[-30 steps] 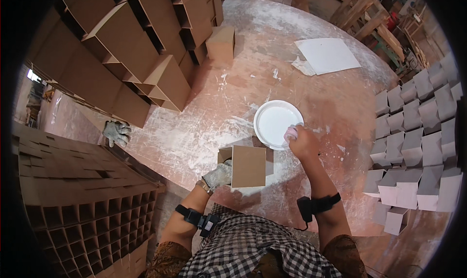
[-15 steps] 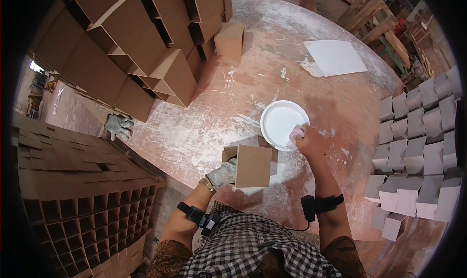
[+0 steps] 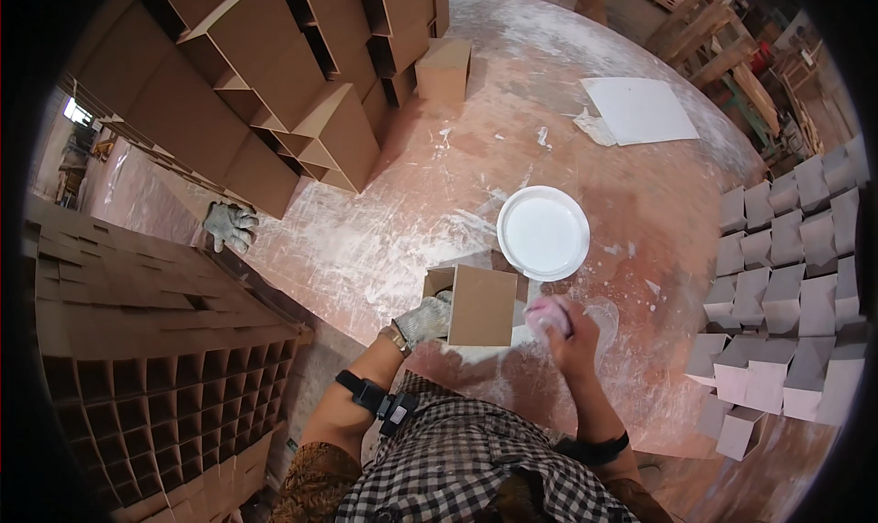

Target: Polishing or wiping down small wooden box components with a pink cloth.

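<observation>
A brown cardboard box [image 3: 483,305] with an open left end stands on the table in front of me. My left hand [image 3: 422,323], in a grey knit glove, grips it at that end, with the fingers reaching inside and partly hidden. To the right of the box, my bare right hand [image 3: 576,336] pinches a pink sponge-like pad [image 3: 547,316], slightly blurred by motion and apart from the box. Just beyond them is a round white basin [image 3: 502,240] with white liquid in it.
Brown boxes [image 3: 265,43] are stacked at the far left. A loose grey glove [image 3: 230,227] lies by a block of cardboard dividers [image 3: 174,377]. Rows of pale boxes [image 3: 782,290] line the right side. A white sheet [image 3: 640,110] and a lone box [image 3: 444,70] lie farther back.
My right hand has moved from the basin's rim toward me with the pink pad, now beside the box. My left hand keeps its hold on the box.
</observation>
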The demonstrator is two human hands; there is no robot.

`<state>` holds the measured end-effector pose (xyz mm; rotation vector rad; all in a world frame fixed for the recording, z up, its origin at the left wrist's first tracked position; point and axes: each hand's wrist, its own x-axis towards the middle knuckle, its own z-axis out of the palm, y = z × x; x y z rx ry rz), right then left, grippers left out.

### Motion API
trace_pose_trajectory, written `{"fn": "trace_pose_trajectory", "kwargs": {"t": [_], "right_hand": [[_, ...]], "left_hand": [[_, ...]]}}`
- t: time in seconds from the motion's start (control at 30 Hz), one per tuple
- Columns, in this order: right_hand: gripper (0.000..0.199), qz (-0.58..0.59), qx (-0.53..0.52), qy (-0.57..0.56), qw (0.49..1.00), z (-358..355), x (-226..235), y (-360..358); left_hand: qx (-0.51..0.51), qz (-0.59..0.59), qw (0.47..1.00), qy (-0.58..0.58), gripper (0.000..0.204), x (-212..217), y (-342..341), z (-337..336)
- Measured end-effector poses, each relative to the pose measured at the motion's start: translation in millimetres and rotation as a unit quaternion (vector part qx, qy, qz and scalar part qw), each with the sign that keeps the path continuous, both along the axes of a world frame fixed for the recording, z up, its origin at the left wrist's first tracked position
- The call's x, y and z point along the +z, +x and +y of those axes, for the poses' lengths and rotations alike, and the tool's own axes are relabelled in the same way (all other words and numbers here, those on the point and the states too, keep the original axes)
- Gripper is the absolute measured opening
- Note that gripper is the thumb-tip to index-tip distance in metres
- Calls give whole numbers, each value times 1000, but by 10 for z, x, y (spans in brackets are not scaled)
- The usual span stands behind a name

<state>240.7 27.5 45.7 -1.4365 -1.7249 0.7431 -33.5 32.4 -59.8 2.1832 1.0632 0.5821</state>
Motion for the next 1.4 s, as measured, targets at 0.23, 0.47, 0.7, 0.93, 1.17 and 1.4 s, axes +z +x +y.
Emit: {"fn": "trace_pose_trajectory", "kwargs": {"t": [0.23,0.47,0.7,0.93,1.17,1.4], "right_hand": [[40,-95,34,110,989,140,29,-489],[39,-64,120,109,985,-258,36,-396],[36,-85,5,75,994,274,-101,-537],[37,-17,131,136,982,-189,56,-611],[39,-33,146,187,971,89,-89,-618],[36,-52,93,214,971,353,-170,-693]], "left_hand": [[-13,-1,999,35,29,-101,19,15],[-7,-26,997,77,30,-252,2,-3],[-43,168,985,7,31,309,74,38],[-40,187,982,4,31,280,32,27],[-21,191,979,-73,29,324,41,47],[-9,62,994,-86,26,192,49,3]]}}
